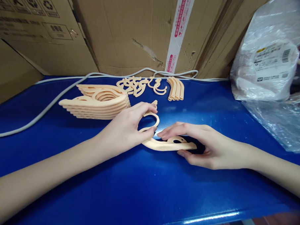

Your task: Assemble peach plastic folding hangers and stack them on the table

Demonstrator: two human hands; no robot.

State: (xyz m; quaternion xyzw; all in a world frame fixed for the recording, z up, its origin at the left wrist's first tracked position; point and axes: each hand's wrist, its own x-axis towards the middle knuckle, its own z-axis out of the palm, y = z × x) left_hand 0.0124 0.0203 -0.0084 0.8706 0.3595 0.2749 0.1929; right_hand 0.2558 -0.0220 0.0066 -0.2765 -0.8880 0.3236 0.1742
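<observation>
A cream plastic hanger piece (163,146) with a round loop and a curved arm lies low over the middle of the blue table. My left hand (131,123) is closed on its loop end, thumb in front and index finger behind. Around the arm end, my right hand (210,146) curls its thumb along the near edge and its fingers over the far side. Just beyond my left fingertips a small cream part (154,104) shows, mostly hidden. Left of that hand stands a neat stack of matching hanger pieces (95,105).
Behind the hands lie loose cream hooks (135,85) and several curved arm pieces (175,89). A white cable (53,103) runs along the left and back of the blue table (126,191). Cardboard boxes (133,29) wall off the back; plastic bags (263,71) sit at right.
</observation>
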